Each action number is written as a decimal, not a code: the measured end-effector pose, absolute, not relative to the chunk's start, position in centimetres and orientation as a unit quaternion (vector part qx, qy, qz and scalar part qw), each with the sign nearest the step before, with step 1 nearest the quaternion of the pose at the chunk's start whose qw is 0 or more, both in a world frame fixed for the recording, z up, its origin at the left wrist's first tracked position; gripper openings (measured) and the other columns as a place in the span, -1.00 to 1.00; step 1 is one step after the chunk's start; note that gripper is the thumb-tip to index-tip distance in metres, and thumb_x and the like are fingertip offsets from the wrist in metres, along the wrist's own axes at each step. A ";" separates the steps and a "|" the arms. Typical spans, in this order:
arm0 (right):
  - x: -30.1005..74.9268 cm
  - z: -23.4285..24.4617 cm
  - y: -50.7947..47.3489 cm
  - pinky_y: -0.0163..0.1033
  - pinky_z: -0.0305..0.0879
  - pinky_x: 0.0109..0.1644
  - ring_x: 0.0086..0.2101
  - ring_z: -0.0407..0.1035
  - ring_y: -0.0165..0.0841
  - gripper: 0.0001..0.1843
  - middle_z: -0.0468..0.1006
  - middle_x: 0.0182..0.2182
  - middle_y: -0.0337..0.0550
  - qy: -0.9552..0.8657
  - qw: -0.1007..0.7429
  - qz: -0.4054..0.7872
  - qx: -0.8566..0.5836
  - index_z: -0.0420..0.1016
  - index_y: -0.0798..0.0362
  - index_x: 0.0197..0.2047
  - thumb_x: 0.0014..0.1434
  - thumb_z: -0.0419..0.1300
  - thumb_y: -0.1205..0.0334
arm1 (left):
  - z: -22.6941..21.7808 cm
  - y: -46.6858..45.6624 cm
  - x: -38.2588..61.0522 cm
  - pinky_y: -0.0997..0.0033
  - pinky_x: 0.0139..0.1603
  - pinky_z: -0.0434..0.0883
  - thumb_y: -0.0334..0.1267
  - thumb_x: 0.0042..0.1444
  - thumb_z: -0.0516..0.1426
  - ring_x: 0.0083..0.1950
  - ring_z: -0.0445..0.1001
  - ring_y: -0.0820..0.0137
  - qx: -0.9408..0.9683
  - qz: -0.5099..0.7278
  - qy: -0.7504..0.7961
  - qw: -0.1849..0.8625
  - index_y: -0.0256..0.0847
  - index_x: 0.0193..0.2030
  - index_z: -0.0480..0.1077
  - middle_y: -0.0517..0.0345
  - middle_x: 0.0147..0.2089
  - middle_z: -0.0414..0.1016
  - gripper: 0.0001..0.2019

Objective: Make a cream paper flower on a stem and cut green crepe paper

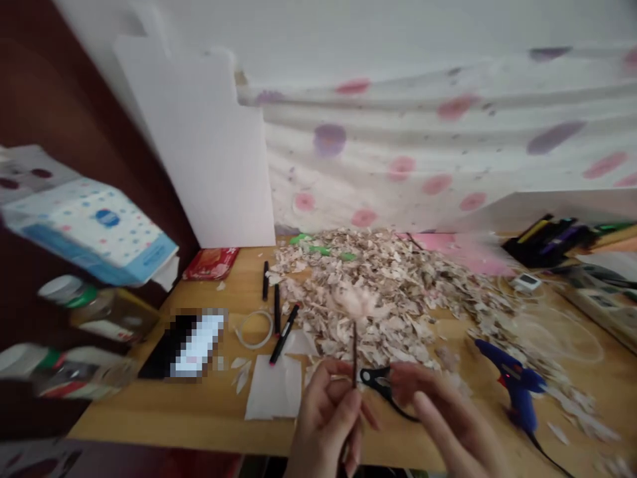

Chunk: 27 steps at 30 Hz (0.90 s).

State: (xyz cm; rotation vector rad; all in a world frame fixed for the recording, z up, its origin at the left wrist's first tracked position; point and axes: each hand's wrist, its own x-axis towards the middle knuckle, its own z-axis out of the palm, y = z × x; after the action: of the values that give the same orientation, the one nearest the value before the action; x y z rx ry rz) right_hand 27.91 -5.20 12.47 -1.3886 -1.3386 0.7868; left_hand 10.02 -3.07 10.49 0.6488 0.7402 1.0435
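Observation:
My left hand (328, 408) is closed around the thin dark stem (355, 352) of a flower, which stands upright. Its pale, petalled head (357, 302) is somewhat blurred against the heap behind it. To the right, my right hand (442, 411) has its fingers and thumb apart with nothing visible between them. Black-handled scissors (377, 380) lie on the table between my hands, partly covered by my right fingers. Beyond both hands spreads a large heap of dry, whitish-brown petal-like flakes (398, 332).
A blue glue gun (520, 388) with a cord lies at the right. Leftward are several black pens (284, 334), white paper (273, 392), a clear tube ring (253, 330), a phone (184, 345), bottles (107, 312) and a tissue pack (99, 219). A patterned curtain (398, 133) hangs behind.

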 end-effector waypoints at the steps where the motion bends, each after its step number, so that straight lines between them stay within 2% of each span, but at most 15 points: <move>1: 25.4 13.1 -4.3 -0.31 0.58 -0.28 -0.29 0.62 -0.22 -0.75 0.72 -0.25 -0.11 -0.556 0.522 0.359 -0.538 0.63 -0.12 -0.13 0.21 0.25 -0.03 | 10.0 -3.4 10.0 0.73 -0.81 0.03 0.07 0.13 0.25 -0.78 0.06 0.72 0.304 0.487 0.309 0.758 -0.12 -0.15 0.26 0.30 -0.48 0.51 -0.62; 2: 23.2 13.5 -3.6 -0.37 0.53 -0.42 -0.43 0.59 -0.30 -0.77 0.71 -0.33 -0.14 -0.552 0.525 0.400 -0.510 0.63 -0.11 -0.17 0.22 0.25 -0.02 | 9.4 -3.7 9.9 0.74 -0.81 0.04 0.05 0.16 0.24 -0.79 0.05 0.71 0.306 0.500 0.286 0.758 -0.10 -0.16 0.22 0.33 -0.49 0.50 -0.64; 4: 20.1 13.3 -2.6 -0.47 0.33 -0.64 -0.67 0.38 -0.46 -0.77 0.62 -0.51 -0.21 -0.526 0.521 0.482 -0.468 0.62 -0.07 -0.23 0.24 0.24 -0.01 | 8.4 -4.2 9.1 0.74 -0.81 0.05 0.02 0.18 0.22 -0.80 0.05 0.70 0.299 0.530 0.260 0.750 -0.08 -0.20 0.17 0.36 -0.52 0.49 -0.66; 6: 18.3 12.6 -2.1 -0.51 0.13 -0.73 -0.76 0.19 -0.55 -0.76 0.55 -0.57 -0.26 -0.496 0.509 0.546 -0.443 0.59 -0.02 -0.30 0.22 0.27 -0.01 | 7.9 -4.5 8.0 0.73 -0.80 0.09 0.02 0.18 0.22 -0.79 0.12 0.66 0.288 0.543 0.254 0.746 -0.07 -0.22 0.14 0.35 -0.54 0.49 -0.65; 8: 17.4 11.8 -1.6 -0.51 0.08 -0.75 -0.75 0.19 -0.54 -0.75 0.55 -0.56 -0.24 -0.476 0.507 0.570 -0.437 0.58 0.00 -0.34 0.18 0.31 -0.01 | 7.9 -4.8 6.6 0.67 -0.72 0.22 0.05 0.16 0.24 -0.73 0.30 0.57 0.284 0.531 0.277 0.749 -0.08 -0.21 0.18 0.30 -0.52 0.52 -0.64; 11: 17.3 11.3 -1.0 -0.46 0.30 -0.63 -0.64 0.37 -0.44 -0.73 0.56 -0.57 -0.21 -0.495 0.524 0.515 -0.465 0.59 0.01 -0.42 0.14 0.34 -0.01 | 8.5 -4.7 3.5 0.51 -0.39 0.44 0.06 0.10 0.27 -0.43 0.55 0.42 0.310 0.519 0.394 0.692 -0.16 -0.20 0.38 0.10 -0.33 0.62 -0.65; 13: 17.7 11.3 -0.8 -0.44 0.42 -0.47 -0.55 0.45 -0.39 -0.71 0.56 -0.58 -0.20 -0.524 0.529 0.450 -0.493 0.59 0.00 -0.47 0.15 0.34 -0.02 | 8.7 -4.3 0.4 0.42 -0.20 0.46 0.04 0.15 0.23 -0.23 0.59 0.31 0.353 0.522 0.521 0.576 -0.19 -0.26 0.52 0.00 -0.22 0.64 -0.70; 15: 18.5 11.2 -0.7 -0.48 0.43 -0.40 -0.51 0.47 -0.40 -0.68 0.57 -0.57 -0.20 -0.537 0.531 0.401 -0.518 0.60 0.00 -0.48 0.15 0.33 -0.04 | 8.6 -3.9 -3.4 0.34 -0.05 0.42 -0.07 0.18 0.21 -0.10 0.58 0.20 0.375 0.509 0.651 0.419 -0.16 -0.27 0.57 -0.02 -0.17 0.66 -0.78; 17: 19.4 10.6 -0.9 -0.51 0.41 -0.38 -0.49 0.47 -0.41 -0.66 0.56 -0.56 -0.21 -0.521 0.535 0.384 -0.543 0.59 -0.01 -0.48 0.14 0.33 -0.09 | 8.2 -3.7 -7.3 0.25 -0.03 0.40 -0.14 0.14 0.22 -0.14 0.59 0.12 0.398 0.453 0.742 0.294 -0.12 -0.20 0.58 0.01 -0.26 0.68 -0.83; 18: 19.9 10.2 -1.1 -0.51 0.41 -0.36 -0.47 0.47 -0.41 -0.64 0.57 -0.55 -0.20 -0.505 0.536 0.384 -0.557 0.60 0.00 -0.47 0.12 0.34 -0.12 | 7.9 -3.6 -8.9 0.23 -0.02 0.40 -0.16 0.16 0.19 -0.13 0.59 0.11 0.420 0.426 0.764 0.242 -0.10 -0.12 0.57 0.03 -0.25 0.67 -0.79; 21: 21.2 9.1 -1.5 -0.49 0.43 -0.29 -0.42 0.49 -0.38 -0.60 0.60 -0.50 -0.17 -0.449 0.535 0.395 -0.597 0.61 0.00 -0.43 0.03 0.38 -0.19 | 6.6 -3.2 -11.8 0.21 -0.03 0.43 -0.16 0.23 0.09 -0.08 0.59 0.13 0.499 0.374 0.771 0.130 -0.11 -0.07 0.54 0.00 -0.16 0.67 -0.75; 24: 22.0 8.8 -1.8 -0.52 0.41 -0.26 -0.39 0.48 -0.39 -0.57 0.61 -0.47 -0.18 -0.411 0.525 0.400 -0.629 0.61 0.02 -0.41 -0.03 0.41 -0.22 | 4.8 -2.2 -11.8 0.16 -0.01 0.46 -0.13 0.23 0.06 -0.06 0.58 0.14 0.574 0.341 0.738 0.103 -0.12 -0.15 0.56 0.00 -0.11 0.65 -0.74; 27: 22.6 9.2 -1.9 -0.54 0.40 -0.25 -0.38 0.47 -0.39 -0.57 0.61 -0.47 -0.18 -0.397 0.526 0.392 -0.642 0.60 0.02 -0.39 -0.05 0.43 -0.20 | 3.1 -0.6 -10.5 0.01 0.04 0.43 -0.11 0.18 0.11 -0.05 0.53 0.06 0.595 0.317 0.732 0.098 -0.14 -0.19 0.58 -0.02 -0.13 0.64 -0.75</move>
State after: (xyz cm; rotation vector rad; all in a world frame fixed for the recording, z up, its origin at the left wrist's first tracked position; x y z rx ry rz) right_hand 22.56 -1.91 9.20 -1.5353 -0.9498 0.9366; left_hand -10.46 -0.61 3.09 1.7609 2.1669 0.9379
